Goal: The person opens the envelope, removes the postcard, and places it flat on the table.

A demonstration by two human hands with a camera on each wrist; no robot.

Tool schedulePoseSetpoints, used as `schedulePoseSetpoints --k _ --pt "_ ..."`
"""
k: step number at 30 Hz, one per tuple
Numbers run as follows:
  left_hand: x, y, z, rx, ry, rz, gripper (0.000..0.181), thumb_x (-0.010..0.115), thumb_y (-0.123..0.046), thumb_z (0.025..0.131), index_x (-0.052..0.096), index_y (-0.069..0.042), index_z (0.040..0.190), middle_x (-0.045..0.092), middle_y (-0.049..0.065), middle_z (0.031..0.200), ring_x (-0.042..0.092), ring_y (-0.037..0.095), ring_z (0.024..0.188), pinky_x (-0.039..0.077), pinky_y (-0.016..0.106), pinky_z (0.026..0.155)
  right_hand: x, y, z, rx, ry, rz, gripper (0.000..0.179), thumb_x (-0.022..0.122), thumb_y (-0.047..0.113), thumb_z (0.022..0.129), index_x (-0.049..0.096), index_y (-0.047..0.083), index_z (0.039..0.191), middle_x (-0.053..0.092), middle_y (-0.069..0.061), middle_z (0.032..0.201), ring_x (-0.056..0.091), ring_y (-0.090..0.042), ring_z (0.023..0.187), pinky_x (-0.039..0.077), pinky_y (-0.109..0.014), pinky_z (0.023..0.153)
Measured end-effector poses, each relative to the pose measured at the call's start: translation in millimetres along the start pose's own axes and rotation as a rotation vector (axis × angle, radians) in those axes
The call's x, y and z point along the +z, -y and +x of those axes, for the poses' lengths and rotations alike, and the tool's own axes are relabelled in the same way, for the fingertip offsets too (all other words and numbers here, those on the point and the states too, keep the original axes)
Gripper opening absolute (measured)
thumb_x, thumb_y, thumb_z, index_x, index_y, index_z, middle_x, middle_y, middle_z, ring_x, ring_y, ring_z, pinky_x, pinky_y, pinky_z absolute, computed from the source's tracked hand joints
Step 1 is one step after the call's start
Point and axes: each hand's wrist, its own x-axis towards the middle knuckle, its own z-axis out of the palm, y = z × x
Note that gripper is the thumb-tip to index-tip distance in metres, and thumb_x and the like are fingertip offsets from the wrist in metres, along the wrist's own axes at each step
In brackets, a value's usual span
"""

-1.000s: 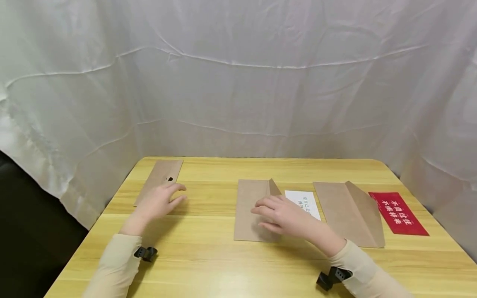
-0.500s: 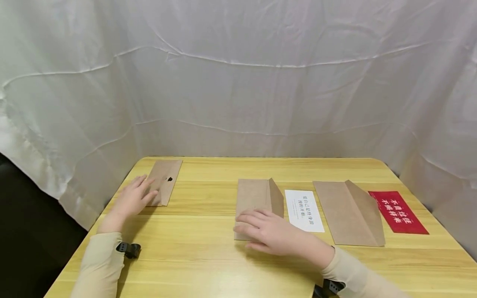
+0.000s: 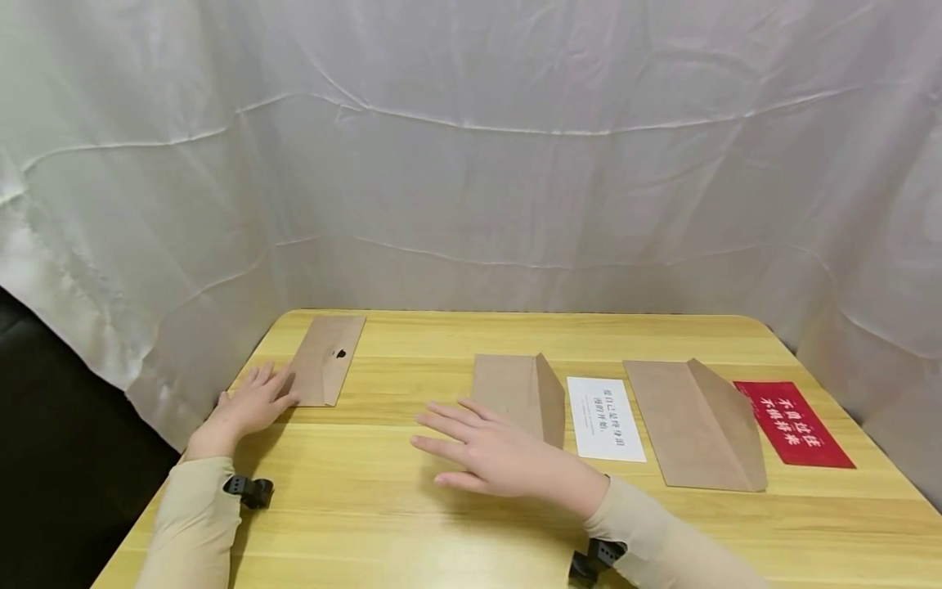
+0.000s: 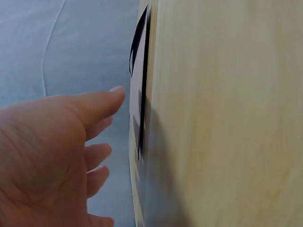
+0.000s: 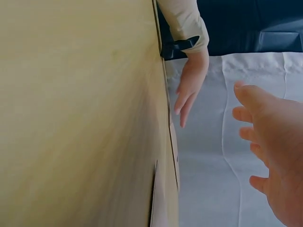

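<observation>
Holding the left hand [image 3: 241, 411] at the left of the tabletop [image 3: 353, 515], fingers relaxed and slightly spread, by the near left corner of a closed brown paper envelope [image 3: 324, 348] with a black mark; hard to say from these angles whether touching. Holding the right hand [image 3: 489, 452] above the tabletop, fingers spread wide, in front of the near part of a middle brown paper envelope [image 3: 506, 380], lying just right of centre with its flap raised along the right side. Farther right, in order: a white card [image 3: 606, 419] printed with dark Chinese characters, a right brown paper envelope [image 3: 680, 425] with its flap opened rightward, and a red card [image 3: 798, 425] with white Chinese characters, just beside that flap. Beyond the far edge, a pale curtain [image 3: 471, 188].
</observation>
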Motion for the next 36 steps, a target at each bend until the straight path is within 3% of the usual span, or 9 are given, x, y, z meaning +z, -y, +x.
schedulePoseSetpoints --k 10,19,36 --pt "0.6 -0.8 -2.1 0.0 0.107 0.025 0.064 0.044 -0.036 0.102 0.025 0.0 0.152 0.013 0.033 0.156 0.007 0.057 0.142 0.009 0.083 0.101 12 0 37.8 0.085 0.085 0.037 0.06 0.03 0.054 0.102 0.03 0.023 0.154 0.019 0.0 0.164 0.013 -0.019 0.153 0.015 -0.045 0.124" --pt "0.6 -1.8 -1.9 0.025 0.112 -0.01 0.064 0.046 -0.033 0.102 0.027 0.003 0.151 0.017 0.032 0.156 0.007 0.058 0.141 0.011 0.083 0.1 24 2 68.7 0.16 0.162 0.13 0.065 0.023 0.057 0.102 0.02 0.023 0.157 0.011 0.002 0.165 0.01 -0.018 0.153 0.009 -0.046 0.124" --pt "-3.5 -17.2 -3.2 0.065 0.168 -0.005 0.065 0.05 -0.035 0.101 0.03 0.001 0.151 0.022 0.029 0.156 0.01 0.057 0.142 0.01 0.081 0.102 57 5 114.9 0.255 0.272 0.204 0.064 0.03 0.058 0.101 0.024 0.026 0.156 0.019 0.004 0.164 0.014 -0.016 0.153 0.02 -0.049 0.122"
